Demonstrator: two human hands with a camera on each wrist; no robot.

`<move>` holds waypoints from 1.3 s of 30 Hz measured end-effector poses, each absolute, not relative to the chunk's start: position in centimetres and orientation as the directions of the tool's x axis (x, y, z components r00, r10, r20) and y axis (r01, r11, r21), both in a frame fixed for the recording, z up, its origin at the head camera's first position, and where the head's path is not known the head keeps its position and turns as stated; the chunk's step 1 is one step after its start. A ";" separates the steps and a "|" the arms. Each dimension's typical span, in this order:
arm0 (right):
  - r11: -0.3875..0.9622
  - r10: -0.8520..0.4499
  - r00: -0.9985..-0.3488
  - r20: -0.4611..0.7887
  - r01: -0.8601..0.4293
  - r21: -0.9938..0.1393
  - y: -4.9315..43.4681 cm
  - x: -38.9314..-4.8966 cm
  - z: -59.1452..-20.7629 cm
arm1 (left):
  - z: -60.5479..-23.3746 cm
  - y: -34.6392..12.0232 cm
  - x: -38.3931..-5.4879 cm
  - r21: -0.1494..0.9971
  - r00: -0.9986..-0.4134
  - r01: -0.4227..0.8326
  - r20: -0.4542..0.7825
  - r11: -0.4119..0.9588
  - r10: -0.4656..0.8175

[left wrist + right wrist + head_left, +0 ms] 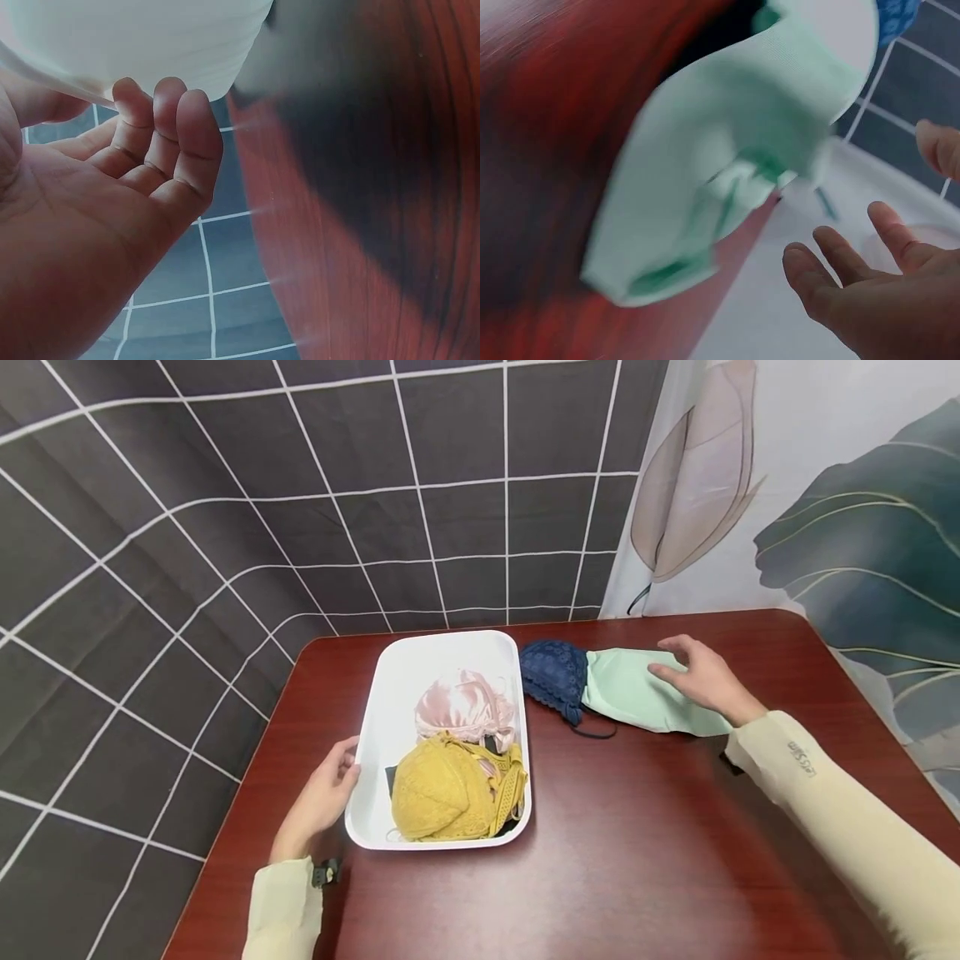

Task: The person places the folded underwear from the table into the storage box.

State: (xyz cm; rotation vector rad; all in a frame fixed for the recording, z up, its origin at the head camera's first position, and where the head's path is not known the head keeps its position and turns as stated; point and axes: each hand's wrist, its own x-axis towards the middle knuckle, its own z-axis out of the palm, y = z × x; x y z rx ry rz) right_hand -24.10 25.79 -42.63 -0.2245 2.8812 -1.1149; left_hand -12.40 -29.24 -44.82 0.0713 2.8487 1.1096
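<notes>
A white plastic tray (pixel 401 664) holds a pink satin bra (pixel 457 706) and, nearer me, a yellow lace bra (pixel 435 789). Dark fabric peeks out beneath the yellow one. My left hand (pixel 326 793) grips the tray's left side; the left wrist view shows its curled fingertips (pixel 199 124) against the tray wall. Right of the tray, a navy lace bra (pixel 553 677) lies beside a mint green bra (pixel 637 693), touching it. My right hand (pixel 705 677) hovers over the mint bra's right part, fingers spread and holding nothing. Its palm (pixel 900 307) shows in the right wrist view.
The red-brown wooden table (pixel 622 852) has its back edge against a dark curtain with a white grid (pixel 465 527). A white curtain with leaf prints (pixel 705 485) hangs behind the right side. A black strap (pixel 596 733) trails from the navy bra.
</notes>
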 end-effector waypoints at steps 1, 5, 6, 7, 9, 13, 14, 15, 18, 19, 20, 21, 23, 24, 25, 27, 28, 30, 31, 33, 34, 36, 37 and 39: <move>0.736 -0.137 -0.991 -0.008 -0.097 -0.670 26.5 -23.9 -42.9 | -44.8 -29.2 -12.3 0.678 -0.996 0.014 -0.059 0.735 0.074; 0.749 -0.113 -0.991 -0.077 -0.034 -0.662 28.6 -23.1 -43.9 | -44.7 -29.2 -12.3 0.677 -0.996 0.025 -0.046 0.736 0.076; 0.753 -0.109 -0.990 -0.091 -0.022 -0.657 29.0 -22.9 -44.2 | -44.6 -29.2 -12.3 0.677 -0.996 0.032 -0.040 0.735 0.080; 0.757 -0.108 -0.989 -0.100 -0.017 -0.654 29.2 -22.8 -44.4 | -44.6 -29.1 -12.3 0.676 -0.996 0.037 -0.036 0.736 0.084; 0.761 -0.108 -0.987 -0.121 -0.004 -0.649 29.6 -22.6 -44.8 | -44.6 -29.1 -12.3 0.676 -0.996 0.045 -0.031 0.736 0.089; 0.770 -0.109 -0.983 -0.149 0.012 -0.638 29.4 -22.6 -45.4 | -44.6 -29.1 -12.3 0.673 -0.995 0.054 -0.023 0.738 0.094; 0.773 -0.109 -0.982 -0.153 0.013 -0.634 29.3 -22.7 -45.5 | -44.7 -29.1 -12.3 0.674 -0.995 0.059 -0.018 0.736 0.096; 0.774 -0.111 -0.982 -0.151 0.010 -0.633 29.2 -22.8 -45.6 | -44.7 -29.1 -12.4 0.675 -0.995 0.064 -0.013 0.735 0.099; 0.778 -0.115 -0.984 -0.139 -0.003 -0.628 28.7 -22.9 -45.7 | -44.8 -29.1 -12.4 0.678 -0.994 0.077 -0.003 0.731 0.107; 0.778 -0.118 -0.984 -0.132 -0.010 -0.628 28.5 -22.9 -45.7 | -44.8 -29.1 -12.4 0.678 -0.994 0.079 -0.001 0.731 0.109; 0.778 -0.119 -0.985 -0.124 -0.015 -0.628 28.3 -23.0 -45.8 | -44.8 -29.1 -12.4 0.678 -0.994 0.082 0.002 0.731 0.109; 0.778 -0.118 -0.986 -0.117 -0.019 -0.628 28.1 -23.0 -45.8 | -44.8 -29.1 -12.4 0.678 -0.994 0.084 0.004 0.730 0.110; 0.780 -0.112 -0.988 -0.105 -0.022 -0.625 27.7 -23.1 -45.9 | -44.7 -29.1 -12.4 0.678 -0.994 0.085 0.007 0.730 0.110; 0.779 -0.107 -0.989 -0.102 -0.020 -0.626 27.4 -23.2 -46.0 | -44.7 -29.1 -12.4 0.678 -0.994 0.085 0.007 0.730 0.110; 0.779 -0.102 -0.990 -0.098 -0.018 -0.626 27.2 -23.3 -46.1 | -44.7 -29.1 -12.4 0.678 -0.994 0.085 0.006 0.730 0.110; 0.775 -0.093 -0.990 -0.102 -0.008 -0.633 26.8 -23.4 -46.2 | -44.7 -29.1 -12.4 0.679 -0.994 0.083 0.005 0.730 0.108; 0.772 -0.089 -0.991 -0.103 -0.003 -0.636 26.6 -23.5 -46.3 | -44.7 -29.1 -12.4 0.679 -0.994 0.082 0.004 0.730 0.107; 0.767 -0.083 -0.991 -0.105 0.004 -0.641 26.2 -23.6 -46.5 | -44.7 -29.1 -12.4 0.678 -0.994 0.079 0.001 0.731 0.106; 0.768 -0.082 -0.991 -0.106 0.005 -0.641 26.1 -23.6 -46.6 | -44.7 -29.1 -12.4 0.677 -0.994 0.078 0.000 0.732 0.105; 0.767 -0.084 -0.991 -0.104 0.002 -0.642 25.9 -23.6 -46.7 | -44.6 -29.1 -12.4 0.675 -0.995 0.075 -0.002 0.734 0.103; 0.767 -0.087 -0.991 -0.103 -0.001 -0.642 25.8 -23.6 -46.8 | -44.6 -29.1 -12.4 0.674 -0.995 0.074 -0.003 0.735 0.104; 0.763 -0.102 -0.989 -0.104 -0.010 -0.647 25.6 -23.6 -46.9 | -44.6 -29.1 -12.4 0.671 -0.995 0.069 -0.008 0.738 0.100; 0.759 -0.111 -0.989 -0.102 -0.018 -0.651 25.5 -23.6 -47.0 | -44.6 -29.1 -12.4 0.671 -0.995 0.066 -0.011 0.739 0.099; 0.752 -0.131 -0.987 -0.094 -0.037 -0.658 25.4 -23.5 -47.0 | -44.6 -29.1 -12.4 0.671 -0.995 0.059 -0.017 0.739 0.095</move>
